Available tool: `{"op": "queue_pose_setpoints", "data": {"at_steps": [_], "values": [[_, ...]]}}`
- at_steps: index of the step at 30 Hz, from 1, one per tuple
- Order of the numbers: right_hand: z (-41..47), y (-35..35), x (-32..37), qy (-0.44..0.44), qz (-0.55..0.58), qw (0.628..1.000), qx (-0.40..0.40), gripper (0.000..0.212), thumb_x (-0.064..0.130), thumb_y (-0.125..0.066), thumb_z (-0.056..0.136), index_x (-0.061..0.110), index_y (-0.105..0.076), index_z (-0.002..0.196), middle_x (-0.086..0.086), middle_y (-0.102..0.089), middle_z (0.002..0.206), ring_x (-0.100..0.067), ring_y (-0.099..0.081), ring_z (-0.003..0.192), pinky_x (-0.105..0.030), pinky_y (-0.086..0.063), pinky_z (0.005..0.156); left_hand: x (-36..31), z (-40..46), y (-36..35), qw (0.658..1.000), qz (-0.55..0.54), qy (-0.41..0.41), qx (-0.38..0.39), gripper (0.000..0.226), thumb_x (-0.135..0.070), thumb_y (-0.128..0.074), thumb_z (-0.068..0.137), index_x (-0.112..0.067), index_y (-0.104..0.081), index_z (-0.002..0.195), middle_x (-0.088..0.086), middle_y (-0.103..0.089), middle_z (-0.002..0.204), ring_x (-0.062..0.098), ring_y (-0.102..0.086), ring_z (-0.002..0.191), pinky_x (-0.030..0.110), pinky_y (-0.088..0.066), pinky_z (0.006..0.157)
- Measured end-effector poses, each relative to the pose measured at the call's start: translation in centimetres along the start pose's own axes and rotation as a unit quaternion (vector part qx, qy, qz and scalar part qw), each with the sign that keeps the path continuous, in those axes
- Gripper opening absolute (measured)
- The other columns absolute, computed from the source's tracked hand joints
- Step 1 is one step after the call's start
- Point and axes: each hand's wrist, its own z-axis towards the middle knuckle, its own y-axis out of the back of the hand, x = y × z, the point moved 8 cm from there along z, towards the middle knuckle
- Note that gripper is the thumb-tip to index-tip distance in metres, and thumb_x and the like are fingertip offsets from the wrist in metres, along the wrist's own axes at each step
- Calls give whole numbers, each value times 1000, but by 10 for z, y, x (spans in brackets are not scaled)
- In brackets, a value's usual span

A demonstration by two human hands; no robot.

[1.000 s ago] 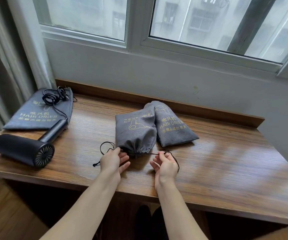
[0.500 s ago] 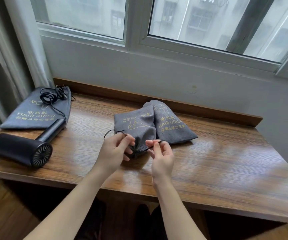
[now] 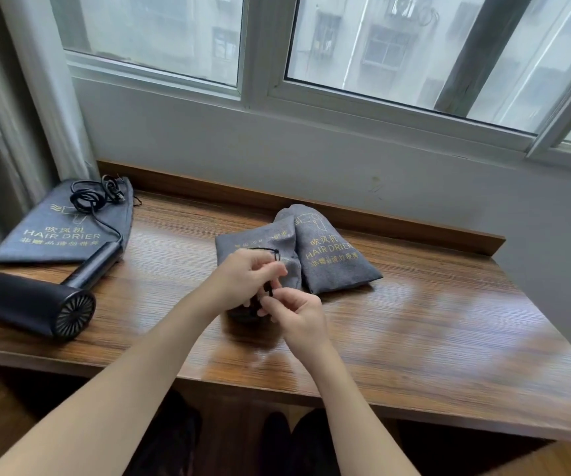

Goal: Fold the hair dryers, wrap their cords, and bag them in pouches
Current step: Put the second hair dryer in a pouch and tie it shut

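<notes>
Fingers of the right hand [image 3: 294,309] and left hand [image 3: 246,273] pinch the black drawstring [image 3: 266,250] of a filled grey pouch [image 3: 256,243] mid-tabletop [image 3: 432,321]. A second pouch [image 3: 332,255] touches it behind. A hair dryer [image 3: 36,304] lies far left.

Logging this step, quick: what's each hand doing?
Left hand: pinches the black drawstring of the filled pouch.
Right hand: pinches the same drawstring.
</notes>
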Motion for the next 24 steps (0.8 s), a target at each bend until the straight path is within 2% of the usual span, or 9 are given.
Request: {"op": "queue_pose_setpoints", "data": {"at_steps": [2, 6, 10, 12, 14, 16, 19, 21, 24], "values": [[0, 5, -2, 0, 12, 1000, -20, 25, 15, -64, 94, 20, -74, 71, -2, -71, 68, -11, -62, 68, -27, -48, 66, 9, -5, -4, 999, 4, 14, 31, 21, -24, -70, 90, -3, -67, 92, 5, -68, 70, 12, -61, 59, 28, -49, 47], [-1, 9, -5, -13, 2, 999, -40, 22, 12, -61, 96, 12, -72, 77, 0, -69, 67, -10, -58, 66, -28, -48, 66, 19, -15, -7, 995, -15, 17, 99, 29, 0, -84, 70, -10, -69, 93, 11, -70, 77, 14, -63, 65, 31, -54, 58], [-3, 9, -10, -25, 15, 998, -54, 21, 4, -59, 96, 13, -71, 81, 2, -70, 69, -9, -62, 68, -23, -51, 66, 23, -15, 6, 998, 49, -6, 45, 20, -6, -87, 67, -17, -74, 78, 4, -74, 74, 15, -69, 69, 29, -55, 69], [-3, 9, -12, -27, 3, 998, -53, 22, 3, -60, 95, 15, -70, 79, 2, -69, 67, -7, -64, 67, -21, -51, 66, 17, -14, 13, 996, 85, -34, 11, 21, -6, -85, 70, -23, -73, 71, -3, -74, 71, 7, -68, 69, 20, -52, 68], [-4, 11, -13, -34, 21, 998, -58, 21, 1, -59, 95, 13, -69, 80, 0, -69, 69, -5, -65, 67, -19, -50, 65, 9, -14, 19, 992, 117, -54, -10, 24, -6, -81, 75, -28, -71, 70, -8, -72, 70, 0, -65, 67, 12, -46, 66], [-4, 14, -12, -41, 59, 995, -72, 17, 0, -58, 96, 9, -67, 84, -6, -68, 73, -6, -66, 67, -18, -50, 65, 2, -16, 19, 995, 89, -47, 9, 18, -5, -75, 82, -21, -72, 77, -9, -70, 68, 0, -64, 66, 12, -48, 66], [-4, 13, -15, -53, 102, 990, -77, 15, 1, -58, 97, 8, -67, 87, -4, -67, 73, -5, -65, 68, -18, -52, 66, -1, -23, 15, 997, -28, 9, 69, 8, -5, -64, 92, -8, -68, 86, -4, -65, 63, 11, -61, 59, 19, -49, 56], [-3, 12, -16, -59, 120, 988, -80, 16, 0, -58, 96, 8, -66, 86, 0, -67, 71, -5, -66, 67, -17, -52, 66, 4, -31, 12, 988, -81, 71, 113, 6, -5, -58, 96, -6, -62, 92, 3, -61, 63, 16, -57, 52, 24, -47, 51], [-3, 13, -14, -56, 123, 988, -81, 15, -2, -59, 95, 7, -67, 86, -2, -67, 71, -5, -65, 65, -17, -51, 65, 22, -54, -5, 954, 4, 179, 239, 9, -5, -55, 95, -5, -54, 103, 14, -69, 76, 23, -62, 53, 32, -53, 53]]}}
